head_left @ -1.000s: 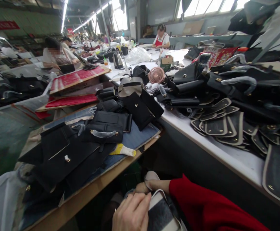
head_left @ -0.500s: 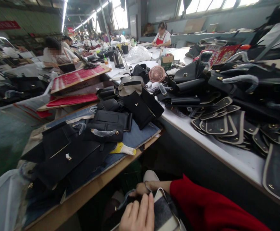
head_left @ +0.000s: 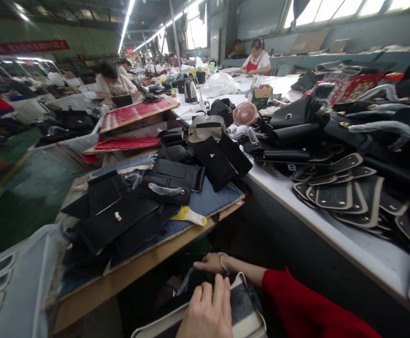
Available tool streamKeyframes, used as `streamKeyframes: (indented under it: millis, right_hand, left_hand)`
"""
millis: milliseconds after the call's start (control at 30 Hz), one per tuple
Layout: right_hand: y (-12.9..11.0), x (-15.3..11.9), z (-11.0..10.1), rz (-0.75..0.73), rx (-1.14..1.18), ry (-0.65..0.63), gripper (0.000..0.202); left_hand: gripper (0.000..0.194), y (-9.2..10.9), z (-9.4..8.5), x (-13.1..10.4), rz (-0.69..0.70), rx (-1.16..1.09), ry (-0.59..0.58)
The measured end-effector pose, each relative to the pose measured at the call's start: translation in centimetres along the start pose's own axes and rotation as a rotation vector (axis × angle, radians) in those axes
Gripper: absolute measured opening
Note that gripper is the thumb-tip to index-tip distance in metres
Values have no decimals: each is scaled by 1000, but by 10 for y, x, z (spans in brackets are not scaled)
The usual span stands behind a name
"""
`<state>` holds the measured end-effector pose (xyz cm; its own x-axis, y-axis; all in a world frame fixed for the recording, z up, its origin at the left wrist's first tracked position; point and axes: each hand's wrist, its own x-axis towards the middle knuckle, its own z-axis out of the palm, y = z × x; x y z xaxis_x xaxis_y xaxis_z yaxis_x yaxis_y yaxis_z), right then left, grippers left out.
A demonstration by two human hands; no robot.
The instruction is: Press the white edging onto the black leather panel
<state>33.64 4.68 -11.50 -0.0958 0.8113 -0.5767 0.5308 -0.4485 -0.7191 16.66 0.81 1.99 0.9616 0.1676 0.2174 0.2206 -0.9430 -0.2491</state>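
In my lap, at the bottom of the head view, lies a black bag (head_left: 243, 307) with cream edging and a grey-and-cream face. Across its upper edge rests my left hand (head_left: 208, 305), fingers together and curled over the material, thumb hidden. My right hand (head_left: 210, 263), with a bracelet and a red sleeve, reaches round to the bag's far side. Its fingers are closed at the dark far edge, near some clear plastic wrap, and their tips are partly hidden.
Black bags (head_left: 120, 220) are heaped on a low board-topped stand (head_left: 226, 192) to the left. Along the right runs a white table (head_left: 317, 230) with stacked black flaps (head_left: 342, 192), more bags and a pink fan (head_left: 245, 113). A grey crate (head_left: 11, 277) stands at lower left. Other people sit farther back.
My view has swung left, so the surroundings sit farther right and more of the grey crate shows. Both hands stay on the bag; the right hand shows more fully beyond the left.
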Motion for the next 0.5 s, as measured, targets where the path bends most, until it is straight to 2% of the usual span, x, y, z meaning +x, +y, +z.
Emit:
streamKeyframes:
  millis: [100, 233, 300, 367, 500]
  right_hand:
    - [-4, -19, -38, -9, 64, 39, 39]
    - [-23, -80, -81, -166, 167, -38, 50]
    - [-36, -108, -88, -220, 156, -75, 53]
    - [-46, -126, -86, -266, 100, -90, 47]
    - [-57, -133, -74, -335, -37, -76, 32]
  left_hand:
    - [35, 1, 3, -2, -38, -37, -8]
    - [37, 9, 16, -3, -59, -95, -5]
    - [41, 13, 21, -1, -82, -122, -58]
    - [46, 13, 18, 1, -91, -157, -145]
    - [47, 2, -5, 4, -59, -307, -277]
